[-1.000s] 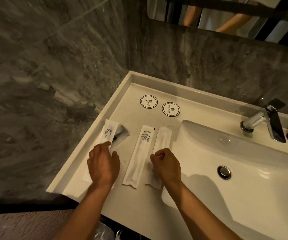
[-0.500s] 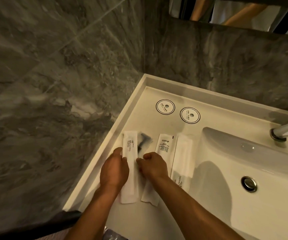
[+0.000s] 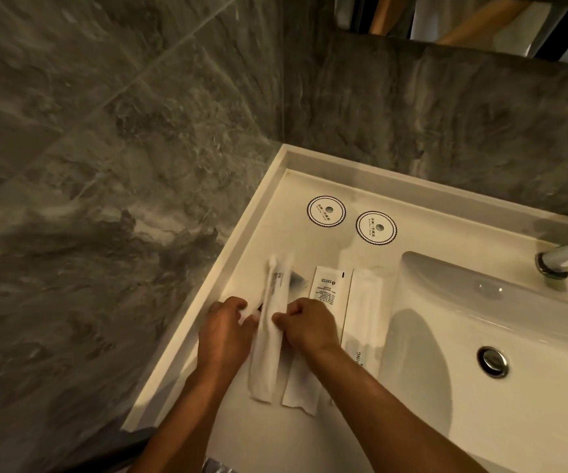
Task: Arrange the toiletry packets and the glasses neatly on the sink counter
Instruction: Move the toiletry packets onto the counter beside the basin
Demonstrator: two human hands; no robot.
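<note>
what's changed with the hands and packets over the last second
The right hand left the two white packets by the basin and crossed to the long white leftmost packet; the left hand stayed on its other side. That packet now blurs, apparently shifting. The printed middle packet and round paper coasters stayed.

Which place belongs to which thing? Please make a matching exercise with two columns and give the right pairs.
Things:
1. two round white paper coasters
2. shiny chrome tap
3. round metal drain
4. long white toiletry packet

Places:
A. at the bottom of the white sink basin
B. between the left hand and right hand
C. flat on the counter near the back corner
D. at the right edge, behind the basin

Pairs: 1-C, 2-D, 3-A, 4-B
</note>
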